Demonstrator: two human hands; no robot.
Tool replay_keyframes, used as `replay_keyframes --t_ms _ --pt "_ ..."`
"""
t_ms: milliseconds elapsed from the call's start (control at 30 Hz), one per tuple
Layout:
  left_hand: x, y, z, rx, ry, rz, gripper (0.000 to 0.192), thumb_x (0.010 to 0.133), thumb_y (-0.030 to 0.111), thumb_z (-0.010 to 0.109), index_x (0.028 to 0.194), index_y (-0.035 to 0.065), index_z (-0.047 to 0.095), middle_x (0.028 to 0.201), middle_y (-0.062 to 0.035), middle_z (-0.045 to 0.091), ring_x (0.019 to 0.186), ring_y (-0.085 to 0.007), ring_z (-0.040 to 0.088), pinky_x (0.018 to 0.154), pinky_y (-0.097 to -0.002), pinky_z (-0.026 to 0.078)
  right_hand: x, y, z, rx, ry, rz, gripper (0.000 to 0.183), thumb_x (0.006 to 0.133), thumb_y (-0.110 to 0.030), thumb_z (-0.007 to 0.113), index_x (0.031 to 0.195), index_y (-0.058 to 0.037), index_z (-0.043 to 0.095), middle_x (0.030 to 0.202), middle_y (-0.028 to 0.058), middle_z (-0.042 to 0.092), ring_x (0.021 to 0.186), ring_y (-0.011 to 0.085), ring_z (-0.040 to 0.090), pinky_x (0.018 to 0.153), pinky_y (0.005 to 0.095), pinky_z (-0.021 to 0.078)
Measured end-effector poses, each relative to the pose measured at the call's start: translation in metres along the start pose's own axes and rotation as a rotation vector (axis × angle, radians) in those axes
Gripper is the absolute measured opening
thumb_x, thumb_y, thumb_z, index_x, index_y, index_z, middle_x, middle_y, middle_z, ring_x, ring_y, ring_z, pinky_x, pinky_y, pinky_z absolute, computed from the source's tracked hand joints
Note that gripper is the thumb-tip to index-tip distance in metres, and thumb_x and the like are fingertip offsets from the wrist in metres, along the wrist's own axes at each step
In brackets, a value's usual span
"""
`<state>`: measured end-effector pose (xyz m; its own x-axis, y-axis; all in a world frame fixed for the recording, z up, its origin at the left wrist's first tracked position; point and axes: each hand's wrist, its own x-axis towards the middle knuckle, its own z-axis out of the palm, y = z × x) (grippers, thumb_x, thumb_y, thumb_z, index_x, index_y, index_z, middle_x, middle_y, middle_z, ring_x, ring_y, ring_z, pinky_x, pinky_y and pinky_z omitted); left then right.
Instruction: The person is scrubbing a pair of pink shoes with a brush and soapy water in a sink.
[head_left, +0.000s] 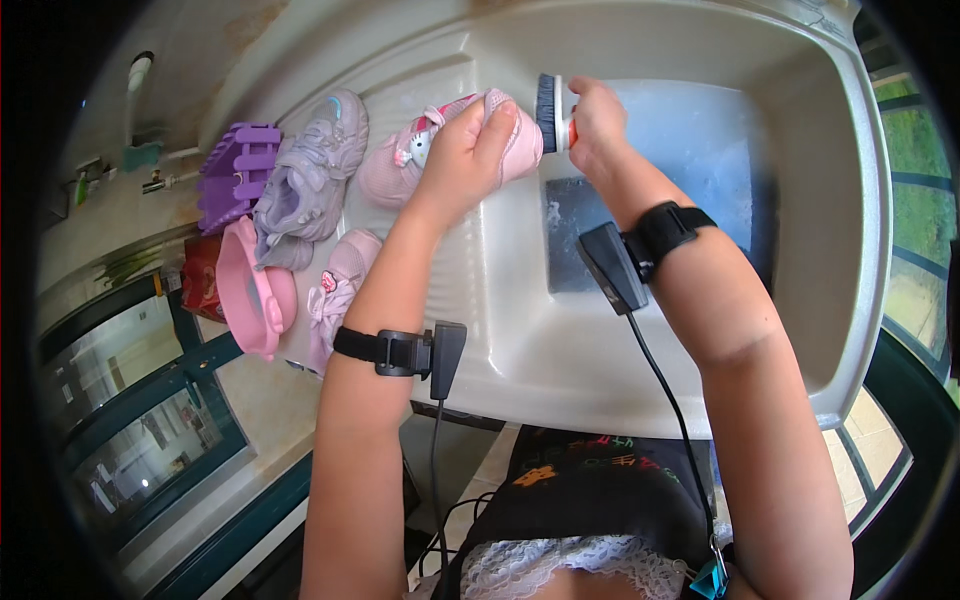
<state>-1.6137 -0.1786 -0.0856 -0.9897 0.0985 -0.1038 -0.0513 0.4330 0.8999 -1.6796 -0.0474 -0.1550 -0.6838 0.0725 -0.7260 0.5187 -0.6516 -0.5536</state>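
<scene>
My left hand (469, 150) grips a pink child's shoe (390, 171) by its collar, thumb at the opening. A small white cartoon-cat ornament (419, 147) sits on the shoe's upper. In my right hand (598, 120) is a scrub brush (553, 112) with dark bristles, a white head and a bit of orange on its handle, which my fingers mostly cover. The bristles face the heel end of the shoe and are at or very near it. Another pink shoe (352, 262), partly hidden by my left forearm, rests on the ribbed ledge beside a pair of grey-lilac sneakers (311, 180).
Below my right arm, water stands in the deep basin of the sink (817, 247). A purple plastic basket (238, 176), a pink plastic basin (247, 300) and a red package (202, 279) are at the left. Cables hang from the black devices strapped to both forearms.
</scene>
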Motion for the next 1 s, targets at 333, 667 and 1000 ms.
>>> replay_keyframes --t_ms 333,667,1000 --pt "-0.002 -0.002 0.0 -0.085 0.066 -0.068 0.028 0.101 0.027 0.046 0.096 0.0024 0.057 0.083 -0.0012 0.059 0.079 -0.009 0.05 0.075 -0.026 0.043 -0.095 0.036 -0.017 -0.426 -0.043 -0.755 0.029 0.088 -0.02 0.058 0.114 -0.0093 0.053 0.098 0.0167 0.062 0.089 0.0358 0.061 0.087 0.039 0.0465" --pt "0.008 0.005 0.014 -0.108 -0.005 -0.031 0.025 0.101 0.025 0.046 0.098 0.0026 0.058 0.085 0.0007 0.057 0.081 -0.0074 0.048 0.076 -0.0244 0.042 0.043 -0.006 -0.005 -0.125 -0.468 0.214 0.03 0.083 -0.013 0.06 0.112 -0.0041 0.055 0.096 0.0101 0.059 0.08 0.0231 0.059 0.068 0.0349 0.0502" --pt "-0.002 -0.006 -0.001 -0.056 0.056 -0.07 0.026 0.101 0.024 0.047 0.086 0.0035 0.054 0.077 0.0024 0.051 0.075 -0.0064 0.044 0.069 -0.0253 0.04 -0.092 0.024 -0.035 -0.413 -0.177 -0.481 0.028 0.09 -0.02 0.059 0.115 -0.0112 0.051 0.09 0.0091 0.058 0.079 0.0174 0.058 0.074 0.0291 0.0482"
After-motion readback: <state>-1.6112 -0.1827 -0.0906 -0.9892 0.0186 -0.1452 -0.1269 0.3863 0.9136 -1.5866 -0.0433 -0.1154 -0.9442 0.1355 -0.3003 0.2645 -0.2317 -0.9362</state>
